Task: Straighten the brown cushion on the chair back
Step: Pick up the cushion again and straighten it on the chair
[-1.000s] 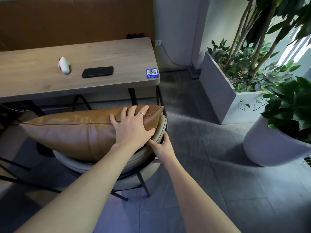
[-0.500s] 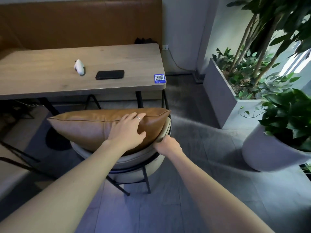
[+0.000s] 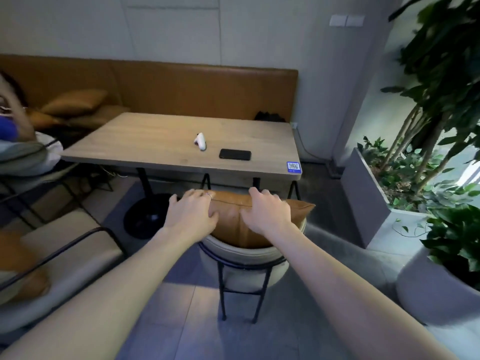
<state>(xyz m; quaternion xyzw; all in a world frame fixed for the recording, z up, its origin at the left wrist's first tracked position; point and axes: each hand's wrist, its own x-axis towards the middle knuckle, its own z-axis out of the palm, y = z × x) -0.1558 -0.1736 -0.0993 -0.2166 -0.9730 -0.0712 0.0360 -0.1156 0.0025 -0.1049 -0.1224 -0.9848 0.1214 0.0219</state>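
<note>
The brown cushion (image 3: pixel 235 224) stands on its edge against the cream chair back (image 3: pixel 244 257), its right corner poking out past the chair. My left hand (image 3: pixel 191 213) covers the cushion's left end, fingers over the top edge and thumb on the near face. My right hand (image 3: pixel 267 213) holds the top edge right of the middle in the same way. The cushion's left end is hidden under my left hand.
Behind the chair is a wooden table (image 3: pixel 155 141) with a white device (image 3: pixel 200 141), a black phone (image 3: pixel 235 154) and a QR sticker (image 3: pixel 294 167). Grey planters (image 3: pixel 363 203) stand right. Another chair (image 3: pixel 65 255) and a seated person (image 3: pixel 10 126) are left.
My right hand left the chair rim and came up onto the cushion's top edge. My left hand slid left along the cushion. The view pulled back and rose, so the cushion looks smaller.
</note>
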